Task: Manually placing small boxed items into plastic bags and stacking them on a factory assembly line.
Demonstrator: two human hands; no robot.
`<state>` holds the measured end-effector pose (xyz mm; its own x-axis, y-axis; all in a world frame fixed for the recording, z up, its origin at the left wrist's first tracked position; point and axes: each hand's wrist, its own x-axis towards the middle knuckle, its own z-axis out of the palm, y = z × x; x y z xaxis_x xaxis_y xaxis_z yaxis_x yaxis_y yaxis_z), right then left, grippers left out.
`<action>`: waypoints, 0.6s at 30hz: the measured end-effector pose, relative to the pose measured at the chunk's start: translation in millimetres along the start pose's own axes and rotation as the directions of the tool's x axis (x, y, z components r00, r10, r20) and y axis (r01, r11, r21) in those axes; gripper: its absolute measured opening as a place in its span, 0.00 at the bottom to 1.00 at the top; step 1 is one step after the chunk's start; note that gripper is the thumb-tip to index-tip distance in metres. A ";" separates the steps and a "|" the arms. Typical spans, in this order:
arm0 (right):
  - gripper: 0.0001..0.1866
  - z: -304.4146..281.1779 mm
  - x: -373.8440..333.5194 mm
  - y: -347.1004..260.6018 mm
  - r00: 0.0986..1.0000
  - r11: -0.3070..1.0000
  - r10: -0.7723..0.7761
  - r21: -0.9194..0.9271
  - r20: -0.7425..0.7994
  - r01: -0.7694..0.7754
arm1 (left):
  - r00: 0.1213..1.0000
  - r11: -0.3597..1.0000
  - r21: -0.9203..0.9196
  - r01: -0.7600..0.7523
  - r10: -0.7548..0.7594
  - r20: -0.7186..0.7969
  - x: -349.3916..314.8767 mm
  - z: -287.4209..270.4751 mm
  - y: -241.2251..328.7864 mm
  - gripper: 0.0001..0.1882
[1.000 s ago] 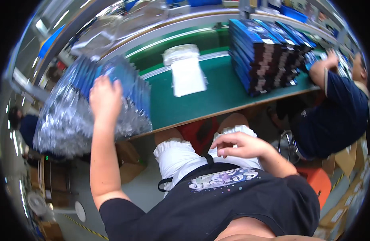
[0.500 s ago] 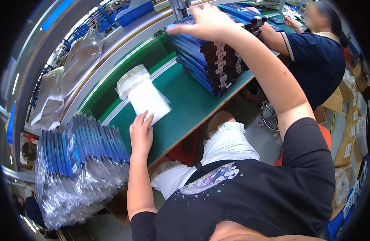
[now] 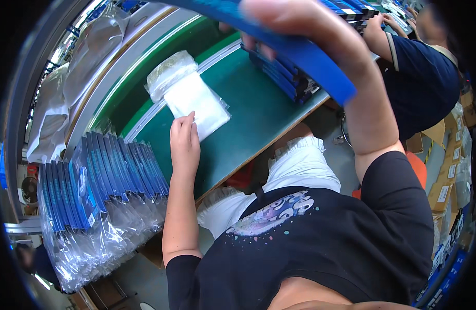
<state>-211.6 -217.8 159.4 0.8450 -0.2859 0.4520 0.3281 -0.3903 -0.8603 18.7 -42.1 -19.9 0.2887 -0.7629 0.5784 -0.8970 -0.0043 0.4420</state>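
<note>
My right hand (image 3: 295, 26) is raised at the top of the view, closed around a flat blue box (image 3: 323, 67) held tilted above the bench. Motion blurs both the hand and the box. On the left, my left hand (image 3: 185, 134) rests its outstretched fingers on the near edge of a pile of clear plastic bags (image 3: 199, 101). Beyond that pile lies a bundled roll of clear plastic (image 3: 171, 75). A stack of similar blue boxes (image 3: 279, 75) stands under the held box, which partly hides it.
Many bagged blue boxes (image 3: 114, 165) stand in a row at the left end of the green bench (image 3: 233, 150). A co-worker in a dark shirt (image 3: 419, 88) works at the right beside more boxes (image 3: 346, 8). Cardboard cartons (image 3: 444, 175) line the right side.
My right hand has lifted a blue box off the stack and brought it nearer. My left hand has shifted slightly up onto the bags, its fingers closer together.
</note>
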 end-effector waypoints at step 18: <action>0.35 112.1 -19.2 160.9 0.833 0.365 0.385 0.764 0.397 -0.532 | 0.930 0.741 -0.571 0.354 -0.342 0.132 4.6 -13.3 -33.1 0.09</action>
<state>-127.7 -177.0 -14.1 0.9980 -0.0414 -0.0485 -0.0075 0.6783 -0.7347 54.1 -36.8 -22.8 0.5315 -0.7935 0.2963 -0.3713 0.0961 0.9235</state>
